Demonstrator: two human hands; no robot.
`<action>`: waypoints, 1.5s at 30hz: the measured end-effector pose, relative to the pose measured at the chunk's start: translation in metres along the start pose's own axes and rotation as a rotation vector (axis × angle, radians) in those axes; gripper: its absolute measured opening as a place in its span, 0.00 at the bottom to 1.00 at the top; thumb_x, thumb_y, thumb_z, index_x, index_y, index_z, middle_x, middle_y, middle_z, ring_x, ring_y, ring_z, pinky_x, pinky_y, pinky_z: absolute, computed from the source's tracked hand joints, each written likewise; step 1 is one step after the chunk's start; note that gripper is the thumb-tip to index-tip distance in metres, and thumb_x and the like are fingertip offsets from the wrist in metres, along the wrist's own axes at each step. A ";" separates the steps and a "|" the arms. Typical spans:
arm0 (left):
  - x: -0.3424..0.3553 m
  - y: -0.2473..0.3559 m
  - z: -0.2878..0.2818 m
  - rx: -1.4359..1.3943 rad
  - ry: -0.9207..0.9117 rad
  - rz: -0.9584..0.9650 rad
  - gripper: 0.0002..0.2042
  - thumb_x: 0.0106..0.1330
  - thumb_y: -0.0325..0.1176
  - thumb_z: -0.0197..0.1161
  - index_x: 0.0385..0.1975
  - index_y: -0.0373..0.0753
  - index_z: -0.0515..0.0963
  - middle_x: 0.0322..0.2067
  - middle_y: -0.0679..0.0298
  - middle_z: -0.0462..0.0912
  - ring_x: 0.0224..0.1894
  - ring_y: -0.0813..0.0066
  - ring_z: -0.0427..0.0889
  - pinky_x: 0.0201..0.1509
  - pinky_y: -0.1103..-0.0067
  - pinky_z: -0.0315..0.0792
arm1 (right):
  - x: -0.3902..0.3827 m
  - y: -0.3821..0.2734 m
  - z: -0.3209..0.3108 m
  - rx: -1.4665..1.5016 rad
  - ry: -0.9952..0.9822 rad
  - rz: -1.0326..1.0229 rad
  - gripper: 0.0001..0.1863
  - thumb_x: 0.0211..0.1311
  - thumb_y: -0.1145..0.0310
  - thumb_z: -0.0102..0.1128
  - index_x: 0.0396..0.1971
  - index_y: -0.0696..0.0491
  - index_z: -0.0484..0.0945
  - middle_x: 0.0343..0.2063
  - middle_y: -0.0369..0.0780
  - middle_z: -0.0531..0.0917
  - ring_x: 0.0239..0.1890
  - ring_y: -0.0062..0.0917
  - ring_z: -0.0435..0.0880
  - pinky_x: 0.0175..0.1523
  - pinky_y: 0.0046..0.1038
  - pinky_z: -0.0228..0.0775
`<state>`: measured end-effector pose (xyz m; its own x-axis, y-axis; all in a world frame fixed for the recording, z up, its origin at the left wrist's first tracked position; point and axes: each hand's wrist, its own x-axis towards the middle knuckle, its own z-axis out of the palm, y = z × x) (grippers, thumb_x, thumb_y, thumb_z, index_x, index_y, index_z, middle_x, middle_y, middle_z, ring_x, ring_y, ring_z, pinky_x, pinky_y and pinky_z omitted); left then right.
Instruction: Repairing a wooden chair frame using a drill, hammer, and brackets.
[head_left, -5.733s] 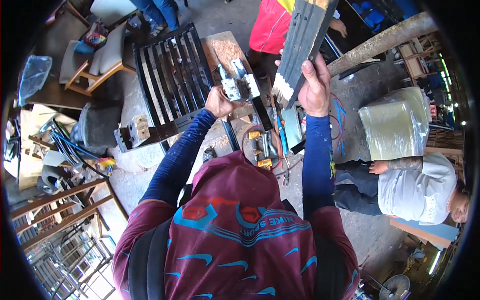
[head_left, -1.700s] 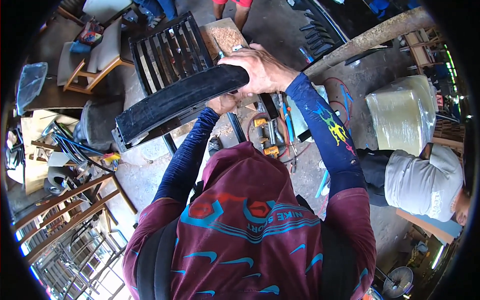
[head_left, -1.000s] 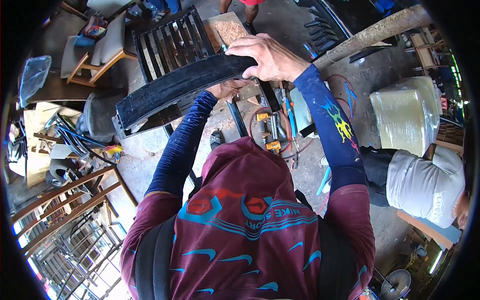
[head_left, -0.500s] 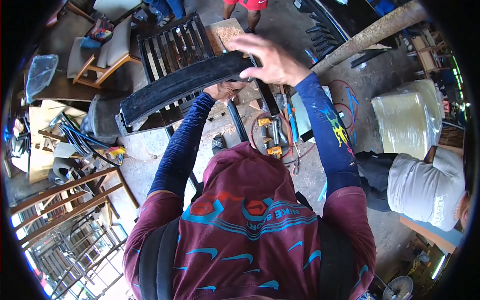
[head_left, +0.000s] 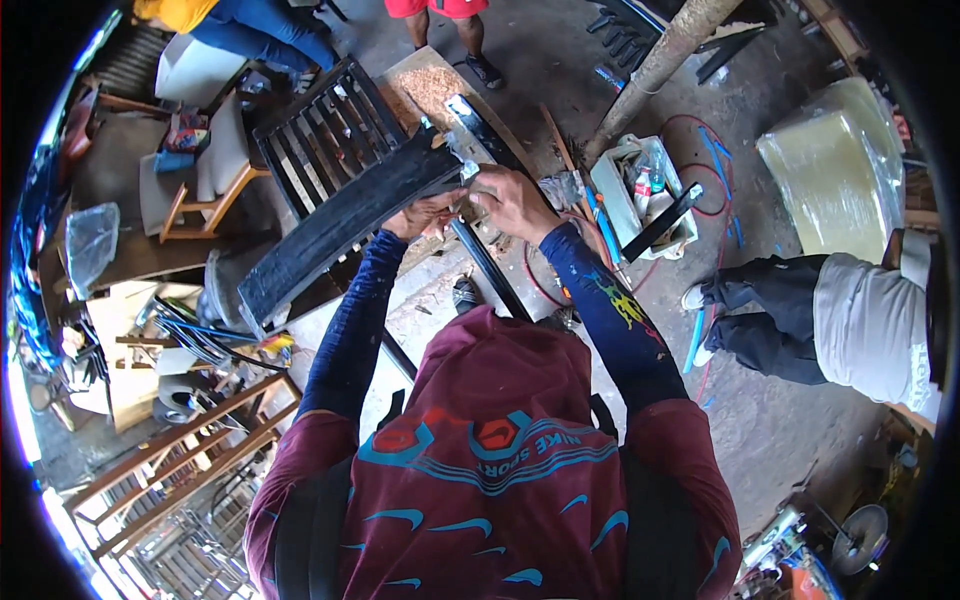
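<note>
A long, slightly curved black board (head_left: 350,210) slants up to the right in front of me, above a black slatted frame (head_left: 325,130). My left hand (head_left: 425,215) is closed at the board's near edge, close to its right end, with its fingers partly hidden. Just to the right, my right hand (head_left: 513,203) has its fingers bent into a pinch next to that end. Whatever lies between those fingertips is too small to make out. Torn whitish material (head_left: 467,168) sticks out from the board's end beside them.
A pale crate (head_left: 645,190) with bottles and a black strip stands at the right, near a leaning pole (head_left: 665,65). Sawdust covers a wooden board (head_left: 435,85). One person (head_left: 870,320) is at the right; others stand at the far side. A cushioned chair (head_left: 215,160) is at left.
My right hand has come down from above the board to its right end, its spread fingers now bent. The board's right end has shifted left and lower, and the view has turned.
</note>
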<state>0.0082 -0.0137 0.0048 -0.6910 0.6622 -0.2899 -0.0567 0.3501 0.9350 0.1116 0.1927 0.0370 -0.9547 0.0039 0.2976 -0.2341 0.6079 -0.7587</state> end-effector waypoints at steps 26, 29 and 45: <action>0.029 -0.096 -0.017 -1.139 -0.479 0.039 0.26 0.78 0.40 0.52 0.69 0.32 0.60 0.58 0.49 0.74 0.49 0.67 0.80 0.40 0.84 0.78 | -0.062 0.071 0.003 -0.213 0.015 0.702 0.34 0.47 0.55 0.77 0.47 0.60 0.71 0.36 0.57 0.85 0.40 0.53 0.85 0.46 0.47 0.78; 0.018 -0.064 -0.011 -0.514 -0.282 0.138 0.24 0.77 0.35 0.56 0.68 0.34 0.63 0.58 0.54 0.75 0.55 0.67 0.78 0.52 0.82 0.77 | -0.092 0.001 -0.046 -0.024 0.100 0.588 0.38 0.45 0.48 0.81 0.48 0.59 0.74 0.34 0.52 0.86 0.39 0.50 0.86 0.42 0.42 0.78; 0.016 -0.049 0.009 -0.852 -0.171 0.133 0.22 0.62 0.21 0.67 0.58 0.38 0.75 0.48 0.62 0.80 0.47 0.72 0.79 0.50 0.78 0.75 | -0.127 -0.141 -0.080 -0.296 0.085 0.610 0.33 0.57 0.71 0.69 0.62 0.60 0.70 0.47 0.55 0.83 0.46 0.51 0.85 0.49 0.40 0.77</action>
<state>0.0066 -0.0139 -0.0473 -0.6168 0.7763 -0.1305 -0.5488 -0.3052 0.7782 0.2803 0.1699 0.1531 -0.8793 0.4697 -0.0788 0.4127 0.6689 -0.6183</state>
